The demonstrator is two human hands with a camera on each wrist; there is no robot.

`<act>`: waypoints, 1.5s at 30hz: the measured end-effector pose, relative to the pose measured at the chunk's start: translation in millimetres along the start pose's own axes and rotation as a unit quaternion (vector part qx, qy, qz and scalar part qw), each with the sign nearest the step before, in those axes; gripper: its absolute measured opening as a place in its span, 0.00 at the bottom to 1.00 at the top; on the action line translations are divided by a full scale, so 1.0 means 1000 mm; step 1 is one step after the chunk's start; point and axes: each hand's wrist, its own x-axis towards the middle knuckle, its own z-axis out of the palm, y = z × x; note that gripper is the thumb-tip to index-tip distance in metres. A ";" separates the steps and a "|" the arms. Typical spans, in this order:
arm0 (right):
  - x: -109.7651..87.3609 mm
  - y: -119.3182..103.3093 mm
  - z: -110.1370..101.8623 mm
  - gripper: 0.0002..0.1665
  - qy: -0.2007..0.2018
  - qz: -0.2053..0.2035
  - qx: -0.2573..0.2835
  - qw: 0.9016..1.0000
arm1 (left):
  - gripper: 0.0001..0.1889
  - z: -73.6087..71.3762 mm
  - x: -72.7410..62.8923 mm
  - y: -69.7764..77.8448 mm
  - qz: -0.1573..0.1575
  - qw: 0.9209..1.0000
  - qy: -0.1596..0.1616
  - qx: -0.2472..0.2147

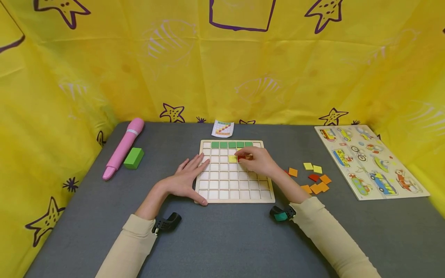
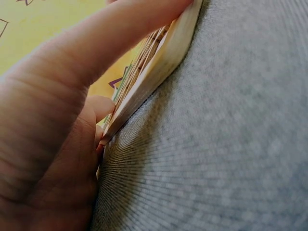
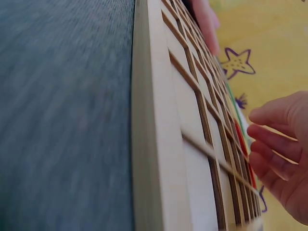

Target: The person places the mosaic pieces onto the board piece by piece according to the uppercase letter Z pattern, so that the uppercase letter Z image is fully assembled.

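Note:
A wooden grid board (image 1: 224, 202) with pale square cells lies flat on the table. Green tiles (image 1: 232, 144) fill several cells of its top row, and a yellow tile (image 1: 232, 159) sits lower down. The right hand (image 1: 258, 160) bends over the upper right of the grid, thumb and fingertips around a red tile (image 1: 240, 158) at board level. This tile shows as a red strip (image 3: 239, 131) by the fingertips in the right wrist view. Spread across the left edge, the left hand (image 1: 182, 181) rests on the board, its thumb at the bottom left corner.
Loose orange tiles (image 1: 315, 189), yellow tiles (image 1: 317, 169) and a red tile (image 1: 313, 177) lie right of the board. A pattern card (image 1: 223, 128) lies behind it. Leftward are a pink microphone-shaped toy (image 1: 123, 150) and green block (image 1: 133, 158); a vehicle picture puzzle (image 1: 373, 162) lies far right.

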 end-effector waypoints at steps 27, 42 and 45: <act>-0.092 0.057 -0.087 0.14 -0.029 0.027 -0.101 0.994 | 0.69 0.000 0.002 -0.001 -0.008 1.000 -0.003 0.002; -0.087 0.057 -0.075 0.12 0.018 0.011 -0.121 0.992 | 0.69 0.000 0.001 -0.001 -0.009 1.000 -0.003 0.002; -0.084 0.054 -0.070 0.12 0.022 0.017 -0.111 0.993 | 0.69 0.000 0.002 -0.001 -0.009 1.000 -0.004 0.006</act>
